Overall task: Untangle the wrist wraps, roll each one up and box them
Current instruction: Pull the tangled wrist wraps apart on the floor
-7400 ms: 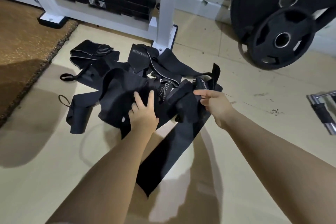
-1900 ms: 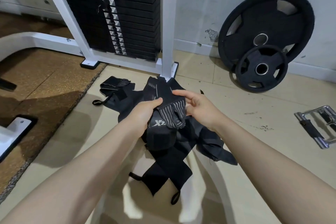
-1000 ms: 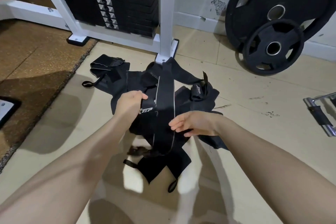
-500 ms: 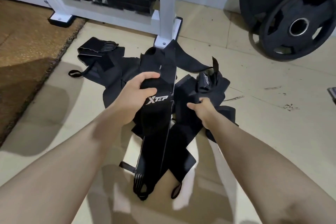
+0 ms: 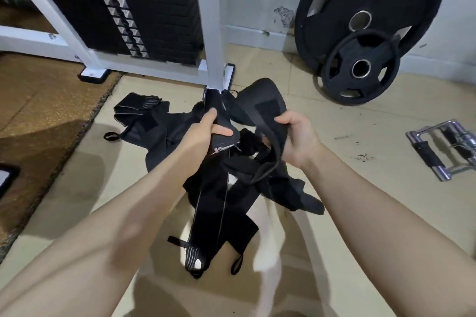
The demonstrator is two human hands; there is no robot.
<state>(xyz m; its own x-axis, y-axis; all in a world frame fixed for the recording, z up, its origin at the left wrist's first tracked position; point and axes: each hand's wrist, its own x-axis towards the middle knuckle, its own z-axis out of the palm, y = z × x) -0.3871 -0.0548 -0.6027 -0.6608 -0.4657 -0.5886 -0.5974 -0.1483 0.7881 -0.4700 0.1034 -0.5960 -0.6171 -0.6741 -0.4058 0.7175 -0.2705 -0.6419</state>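
Black elastic webbing everywhere: wrist wraps [image 5: 221, 188] in one knotted heap on the beige floor tiles [image 5: 360, 162], just in front of the white machine post [image 5: 212, 20].

Head view, the only one:
- Left hand [image 5: 206, 131]: thumb and fingers pinch the logo end of one strap; the strap hangs down from there, its pale-edged tail ending in a grey-striped tab near the bottom of the pile.
- Right hand [image 5: 296, 136]: fingers curled round a wide strap, lifted and arched over the heap, with a thin cord loop trailing from the grip.
- No box in view. Nothing rolled yet; I'd call this early untangling.

Doing it well, my read: hold the logo end fixed, feed the arched strap out through the crossing rather than yanking. The matte hook-and-loop patches will likely grab neighbouring fabric, so peel, don't pull. Watch thumb loops snagging.

Texture: soft, floppy, flat bands with stitched edges; should roll tight once free.

Nearby: brown mat [image 5: 38, 116] left, rubber weight plates [image 5: 365, 33] on the wall, chrome handle [image 5: 445, 147] right.
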